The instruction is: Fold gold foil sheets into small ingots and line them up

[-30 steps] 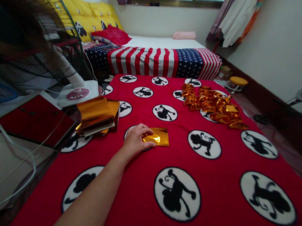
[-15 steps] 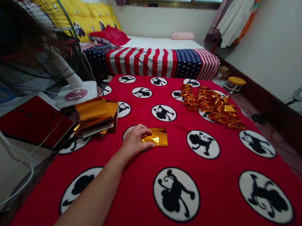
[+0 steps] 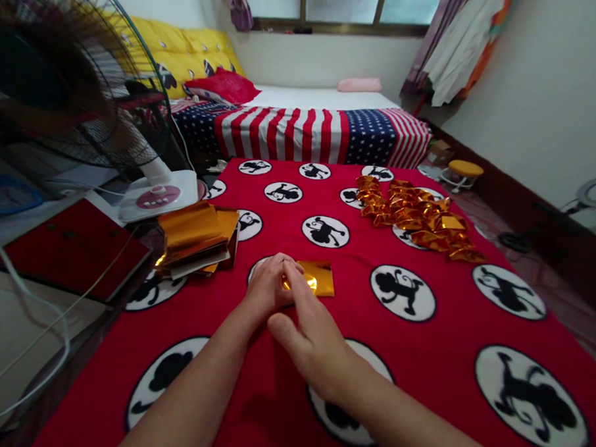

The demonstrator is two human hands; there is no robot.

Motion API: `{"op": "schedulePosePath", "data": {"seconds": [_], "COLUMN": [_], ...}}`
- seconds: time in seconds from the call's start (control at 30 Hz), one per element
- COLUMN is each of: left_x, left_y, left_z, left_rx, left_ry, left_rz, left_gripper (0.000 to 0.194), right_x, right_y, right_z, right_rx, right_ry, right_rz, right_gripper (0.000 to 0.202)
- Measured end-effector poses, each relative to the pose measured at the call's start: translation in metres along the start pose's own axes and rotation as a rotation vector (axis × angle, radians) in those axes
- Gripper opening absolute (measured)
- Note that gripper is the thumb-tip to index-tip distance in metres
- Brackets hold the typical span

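Note:
A sheet of shiny gold foil paper (image 3: 320, 279) lies on the red cloth in front of me. My left hand (image 3: 271, 281) grips its left side, fingers curled over it. From the right, my right hand (image 3: 310, 332) reaches over, its fingers stretched forward and thumb apart, fingertips at the left fingers. Whether the right fingertips touch the paper is hidden. Left of my hands is a stack of gold foil sheets (image 3: 194, 238). At the far right, several folded gold foil pieces (image 3: 416, 215) lie in rows.
The red cloth (image 3: 351, 257) with monkey circles covers the surface. An electric fan (image 3: 158, 193) stands at the left, beside a dark red panel (image 3: 66, 247) and a white cable (image 3: 59, 313). Beyond are a bed (image 3: 298, 131) and a yellow stool (image 3: 466, 169).
My right hand has come into view from the lower right and reached the left fingers. The left hand and the foil sheet stay in about the same place; the view has tilted slightly up.

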State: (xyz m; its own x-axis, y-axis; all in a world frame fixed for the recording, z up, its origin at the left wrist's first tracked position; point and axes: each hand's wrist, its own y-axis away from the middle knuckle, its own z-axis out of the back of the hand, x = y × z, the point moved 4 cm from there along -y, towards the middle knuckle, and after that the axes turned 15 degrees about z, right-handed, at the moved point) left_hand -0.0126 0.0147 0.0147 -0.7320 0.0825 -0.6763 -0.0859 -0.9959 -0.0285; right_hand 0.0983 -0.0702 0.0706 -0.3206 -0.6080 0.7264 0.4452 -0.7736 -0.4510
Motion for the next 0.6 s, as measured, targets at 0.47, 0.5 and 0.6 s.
{"op": "schedulePosePath", "data": {"seconds": [0.47, 0.5, 0.6], "left_x": [-0.003, -0.003, -0.003], "left_y": [0.000, 0.000, 0.001], "left_z": [-0.001, -0.001, -0.001], "left_rx": [-0.016, -0.018, -0.014], "left_ry": [-0.068, -0.066, -0.060], "left_rz": [-0.069, -0.083, -0.098], "left_gripper": [0.017, 0.020, 0.026], "right_x": [-0.045, -0.048, -0.056], "right_y": [0.032, 0.036, 0.047], "right_z": [-0.033, -0.031, -0.020], "right_rx": [0.201, 0.210, 0.247], "right_ry": [0.431, 0.460, 0.535], "right_rz": [0.033, 0.035, 0.048], "right_gripper": [0.118, 0.117, 0.109]}}
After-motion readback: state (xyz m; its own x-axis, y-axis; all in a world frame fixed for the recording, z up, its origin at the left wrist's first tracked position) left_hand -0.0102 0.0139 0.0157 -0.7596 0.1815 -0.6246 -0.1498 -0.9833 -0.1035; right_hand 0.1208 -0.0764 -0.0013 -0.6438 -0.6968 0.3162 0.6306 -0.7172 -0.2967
